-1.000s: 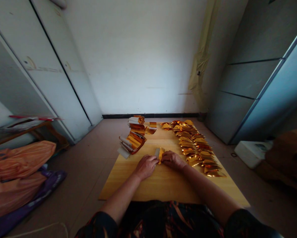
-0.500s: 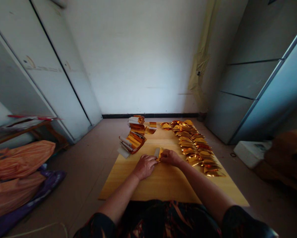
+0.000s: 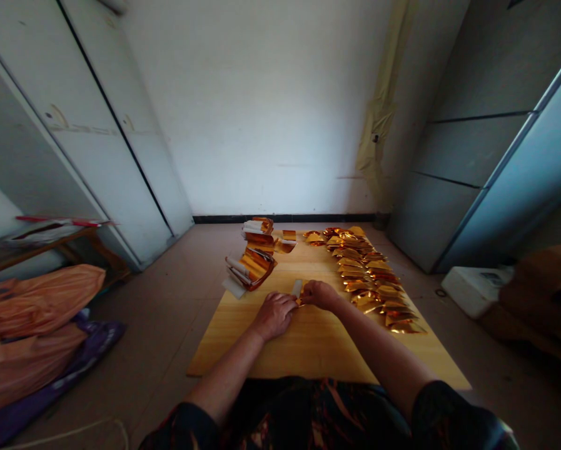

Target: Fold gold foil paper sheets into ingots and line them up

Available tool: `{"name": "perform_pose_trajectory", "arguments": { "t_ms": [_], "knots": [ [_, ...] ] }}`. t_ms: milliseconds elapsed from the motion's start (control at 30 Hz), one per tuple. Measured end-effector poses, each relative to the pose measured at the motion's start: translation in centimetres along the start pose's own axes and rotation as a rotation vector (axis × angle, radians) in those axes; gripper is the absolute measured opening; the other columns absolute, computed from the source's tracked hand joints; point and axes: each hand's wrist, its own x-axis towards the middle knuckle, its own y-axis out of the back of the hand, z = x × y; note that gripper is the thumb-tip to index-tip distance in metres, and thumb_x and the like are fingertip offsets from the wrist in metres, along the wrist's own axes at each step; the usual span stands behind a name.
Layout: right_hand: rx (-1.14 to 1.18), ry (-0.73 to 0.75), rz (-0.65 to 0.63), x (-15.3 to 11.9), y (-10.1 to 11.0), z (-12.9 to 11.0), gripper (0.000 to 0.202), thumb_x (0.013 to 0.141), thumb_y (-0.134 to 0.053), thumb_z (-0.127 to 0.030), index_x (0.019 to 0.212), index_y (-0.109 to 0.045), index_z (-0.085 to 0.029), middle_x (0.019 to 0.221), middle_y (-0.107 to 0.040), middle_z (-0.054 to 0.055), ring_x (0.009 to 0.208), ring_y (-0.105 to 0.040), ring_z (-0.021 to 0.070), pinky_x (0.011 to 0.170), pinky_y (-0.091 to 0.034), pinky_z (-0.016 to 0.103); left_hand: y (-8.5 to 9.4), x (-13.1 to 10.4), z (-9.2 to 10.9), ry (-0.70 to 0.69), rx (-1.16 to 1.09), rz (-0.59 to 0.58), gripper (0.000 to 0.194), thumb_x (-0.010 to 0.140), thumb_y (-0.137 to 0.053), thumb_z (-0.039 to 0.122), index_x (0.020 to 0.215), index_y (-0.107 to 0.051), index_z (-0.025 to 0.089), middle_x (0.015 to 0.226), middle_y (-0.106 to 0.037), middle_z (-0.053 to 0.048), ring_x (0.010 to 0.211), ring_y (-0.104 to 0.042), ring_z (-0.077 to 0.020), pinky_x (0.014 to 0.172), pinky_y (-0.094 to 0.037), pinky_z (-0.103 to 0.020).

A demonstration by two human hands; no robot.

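Note:
A small sheet of gold foil paper with a pale grey back lies between my hands on a wooden board. My left hand rests on the board, its fingertips holding the sheet's near left edge. From the other side, my right hand is closed with bent fingers on the paper's right edge. Part of the sheet is hidden under my fingers. Rows of folded gold foil pieces stand along the board's right side.
Curved stacks of flat gold foil sheets sit on the left of the wooden board, with more stacks behind. A white box is on the floor at right. Orange and purple bags lie at left.
The gold side of the sheet has turned down out of sight near my right fingers, leaving mostly its grey back showing. My right hand has shifted slightly; my left hand stays put.

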Motion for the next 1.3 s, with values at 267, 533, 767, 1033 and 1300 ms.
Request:
{"name": "perform_pose_trajectory", "arguments": {
  "t_ms": [267,533,767,1033,1300],
  "knots": [
    [0.013,0.011,-0.031,0.0,0.4,-0.2,0.024,0.079,-0.062,-0.043,0.085,-0.067,-0.020,0.084,-0.064,0.000,0.069,-0.052,0.0107,0.053,-0.025,0.021,0.2,0.0,0.5,0.007,0.081,-0.018,0.036,0.083,-0.048,0.017,0.116,-0.056,0.027,0.120,-0.061,-0.002,0.110,-0.051,-0.0183,0.096,-0.034,-0.038],
    [0.025,0.023,-0.025,0.0,0.3,-0.1,0.022,0.077,-0.063,-0.040,0.085,-0.068,-0.020,0.082,-0.064,0.001,0.068,-0.051,0.0108,0.055,-0.027,0.021,0.8,-0.1,1.2,0.012,0.180,-0.081,0.038,0.087,-0.046,0.030,0.124,-0.049,0.026,0.119,-0.056,-0.005,0.112,-0.046,-0.0207,0.100,-0.032,-0.040],
    [0.007,0.021,-0.029,-0.2,0.5,-0.3,0.018,0.078,-0.061,-0.033,0.087,-0.068,-0.019,0.084,-0.064,0.001,0.069,-0.052,0.0112,0.055,-0.027,0.021,0.4,-0.4,1.7,0.080,0.166,-0.111,0.044,0.088,-0.043,0.036,0.130,-0.041,0.024,0.132,-0.049,-0.007,0.124,-0.039,-0.0228,0.108,-0.022,-0.048],
    [-0.002,0.007,-0.038,-0.4,0.9,-0.5,0.017,0.079,-0.060,-0.033,0.087,-0.067,-0.019,0.085,-0.065,0.002,0.070,-0.053,0.0120,0.054,-0.027,0.021,0.2,0.0,2.7,0.139,0.131,-0.091,0.041,0.086,-0.045,0.035,0.126,-0.043,0.022,0.125,-0.053,-0.009,0.119,-0.046,-0.0240,0.109,-0.018,-0.052],
    [-0.011,0.017,-0.031,-0.5,0.9,-0.6,0.019,0.080,-0.059,-0.036,0.087,-0.067,-0.020,0.086,-0.065,0.002,0.070,-0.053,0.0114,0.055,-0.027,0.021,0.6,-0.1,2.2,0.122,0.129,-0.106,0.048,0.085,-0.049,0.040,0.130,-0.040,0.025,0.124,-0.052,-0.008,0.118,-0.044,-0.0242,0.110,-0.017,-0.052]
  ]
}}
